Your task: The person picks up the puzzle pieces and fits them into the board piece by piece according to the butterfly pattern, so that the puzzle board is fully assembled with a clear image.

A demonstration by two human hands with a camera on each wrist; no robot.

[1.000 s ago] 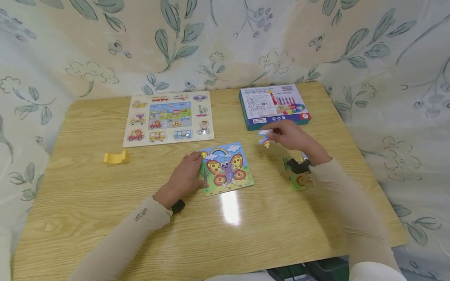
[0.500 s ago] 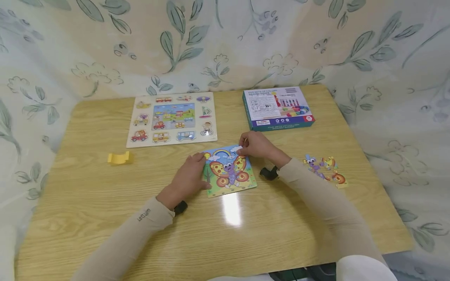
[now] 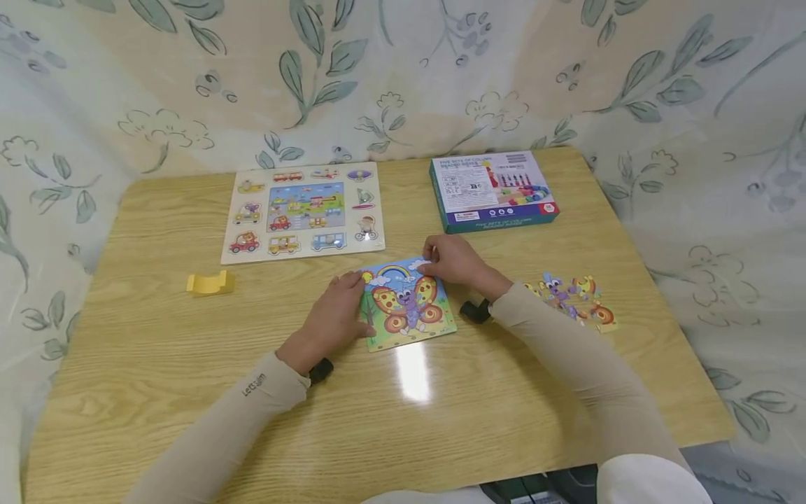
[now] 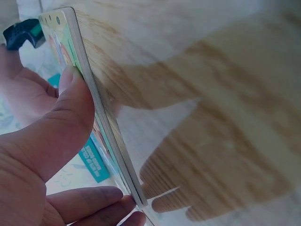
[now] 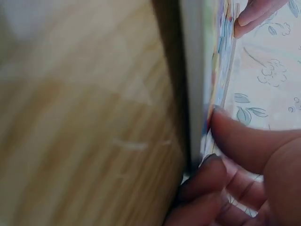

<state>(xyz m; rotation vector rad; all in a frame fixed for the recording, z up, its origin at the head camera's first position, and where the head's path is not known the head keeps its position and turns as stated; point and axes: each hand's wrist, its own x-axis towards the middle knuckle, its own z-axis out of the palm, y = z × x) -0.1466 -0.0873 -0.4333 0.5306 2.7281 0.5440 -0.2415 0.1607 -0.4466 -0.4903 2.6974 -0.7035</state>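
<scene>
From the head, I see the right grip has come in to the one-o'clock corner of the butterfly puzzle on the counter, work centring there; the closed box lies beyond. Left wrist: the left grip, spread, braces an edge. Right wrist: nearly closed, pinching the puzzle; any piece between, I can't tell.

So the butterfly puzzle is basically mid-table, left hand at its left edge, right hand at the far right corner. Vehicle puzzle is behind it to the left, box behind to the right. Little block sits left, just before the vehicle puzzle's near corner. Loose pieces lie off right, beside the right forearm.
</scene>
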